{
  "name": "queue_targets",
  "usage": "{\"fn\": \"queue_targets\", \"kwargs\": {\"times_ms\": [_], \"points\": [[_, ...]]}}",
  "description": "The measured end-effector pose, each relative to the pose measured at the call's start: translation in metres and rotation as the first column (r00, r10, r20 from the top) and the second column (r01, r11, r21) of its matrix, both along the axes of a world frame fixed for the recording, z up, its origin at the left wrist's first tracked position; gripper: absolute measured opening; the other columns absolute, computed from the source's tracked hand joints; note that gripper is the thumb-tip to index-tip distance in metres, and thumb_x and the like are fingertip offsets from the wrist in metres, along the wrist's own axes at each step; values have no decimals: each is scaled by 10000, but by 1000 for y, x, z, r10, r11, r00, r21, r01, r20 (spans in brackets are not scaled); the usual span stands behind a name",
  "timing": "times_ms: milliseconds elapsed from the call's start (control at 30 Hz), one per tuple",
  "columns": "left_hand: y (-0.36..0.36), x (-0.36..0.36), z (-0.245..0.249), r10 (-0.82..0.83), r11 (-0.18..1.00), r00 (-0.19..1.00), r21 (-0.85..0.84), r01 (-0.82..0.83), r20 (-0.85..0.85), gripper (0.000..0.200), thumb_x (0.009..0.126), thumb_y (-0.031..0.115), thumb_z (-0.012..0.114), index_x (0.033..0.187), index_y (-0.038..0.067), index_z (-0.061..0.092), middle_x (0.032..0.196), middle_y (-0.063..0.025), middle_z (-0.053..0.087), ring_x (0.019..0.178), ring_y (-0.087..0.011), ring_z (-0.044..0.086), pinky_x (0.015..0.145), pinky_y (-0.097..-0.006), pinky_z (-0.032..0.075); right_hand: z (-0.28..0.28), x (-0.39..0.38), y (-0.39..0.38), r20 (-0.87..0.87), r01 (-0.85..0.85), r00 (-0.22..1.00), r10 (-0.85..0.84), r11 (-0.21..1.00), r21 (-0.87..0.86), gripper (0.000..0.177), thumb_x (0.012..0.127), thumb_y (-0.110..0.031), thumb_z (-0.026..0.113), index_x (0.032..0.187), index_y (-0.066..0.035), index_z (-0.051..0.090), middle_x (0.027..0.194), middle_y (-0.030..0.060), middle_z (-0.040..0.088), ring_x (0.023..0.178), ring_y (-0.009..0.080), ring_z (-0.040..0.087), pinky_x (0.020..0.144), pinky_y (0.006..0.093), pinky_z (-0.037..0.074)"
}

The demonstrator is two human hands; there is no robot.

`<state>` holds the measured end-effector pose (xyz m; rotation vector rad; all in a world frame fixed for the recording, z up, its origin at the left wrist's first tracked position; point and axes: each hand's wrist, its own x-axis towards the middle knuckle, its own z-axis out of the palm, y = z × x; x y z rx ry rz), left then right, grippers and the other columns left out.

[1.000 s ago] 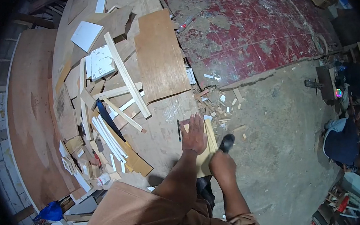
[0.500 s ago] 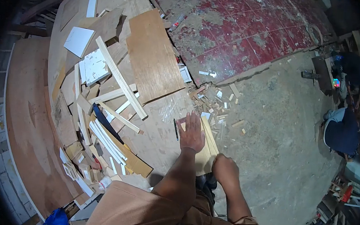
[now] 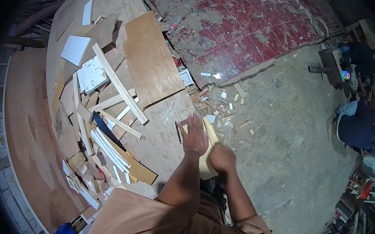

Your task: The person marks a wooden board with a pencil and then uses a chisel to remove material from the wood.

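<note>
My left hand (image 3: 195, 134) lies flat, fingers stretched forward, on a pale wooden board (image 3: 205, 166) at the edge of the workbench (image 3: 162, 135). Close to its right, my right hand (image 3: 222, 158) is a closed fist at the board's right edge; what it grips, if anything, is hidden under the fingers. Pale wood strips (image 3: 209, 128) run along the board between the hands. A thin black pen-like item (image 3: 178, 132) lies just left of my left hand.
On the bench are a brown plywood sheet (image 3: 152, 61), a long wood strip (image 3: 119, 83), white strips (image 3: 110, 149) and offcuts. Wood scraps (image 3: 223, 111) litter the floor. Two people (image 3: 356, 123) are at the far right.
My right hand has moved forward along the board's right edge, nearer my left hand, which stays flat. The whole view has shifted slightly.
</note>
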<state>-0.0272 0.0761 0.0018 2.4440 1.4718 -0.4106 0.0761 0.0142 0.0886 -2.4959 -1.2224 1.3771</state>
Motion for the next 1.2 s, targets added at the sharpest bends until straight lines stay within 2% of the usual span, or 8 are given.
{"fn": "queue_targets", "kwargs": {"times_ms": [133,200,500,600,800,933,1000,1200], "points": [[-2,-5,-4,-9,1000,996,29,6,89,741,898,352,453,1495,-16,214,1595,-176,92,1480,-339,73,1127,-667,-9,75,9,-27,-26,-87,996,84,987,-136,295,880,-216,482,959,20,639,939,269,671,943,416,659,818,502,514],[-2,-5,-5,-15,999,996,31,12,88,724,903,356,441,1486,-22,237,1597,-175,81,1478,-345,73,1127,-666,-10,85,8,-20,0,-72,997,73,989,-127,228,803,-170,560,913,7,653,916,271,671,892,439,659,788,503,526],[4,0,2,-58,998,989,-36,53,-137,798,883,394,486,1519,35,166,1608,-133,86,1487,-315,63,1126,-676,-10,-29,-10,55,-8,15,1000,-15,1000,-3,293,890,-177,456,996,15,650,984,286,660,970,446,641,843,507,503],[0,-3,-6,-5,1000,998,2,5,60,798,880,381,487,1504,-9,178,1599,-168,73,1480,-337,71,1130,-662,-11,-18,-10,13,33,51,998,-50,999,-11,286,877,-194,481,943,19,659,919,278,668,896,440,658,794,514,516],[0,-4,-1,21,999,997,-36,-19,80,731,921,358,435,1517,31,167,1606,-128,93,1484,-304,80,1125,-676,-5,53,0,-20,-3,7,1000,-8,984,-178,298,909,-217,473,984,23,633,934,281,670,903,449,659,807,537,506],[-1,-4,-5,30,999,997,-31,-28,64,728,921,361,435,1516,35,172,1605,-123,97,1485,-300,73,1127,-673,-5,-21,-11,21,31,6,1000,-5,999,-35,293,915,-207,455,971,20,631,905,280,671,882,454,659,787,542,510],[-3,-6,-17,-44,997,996,62,49,-72,731,921,365,440,1517,38,172,1604,-119,100,1487,-297,66,1128,-674,4,-39,-14,37,14,33,999,-33,999,27,293,916,-201,445,974,19,630,899,279,672,886,455,658,790,547,507],[1,-1,5,7,1000,999,-4,-7,49,739,909,373,465,1507,28,201,1601,-117,115,1485,-301,72,1126,-678,26,-21,-7,-18,46,20,999,-20,1000,3,223,899,-163,480,935,7,620,864,280,666,839,453,659,773,542,513]]}}
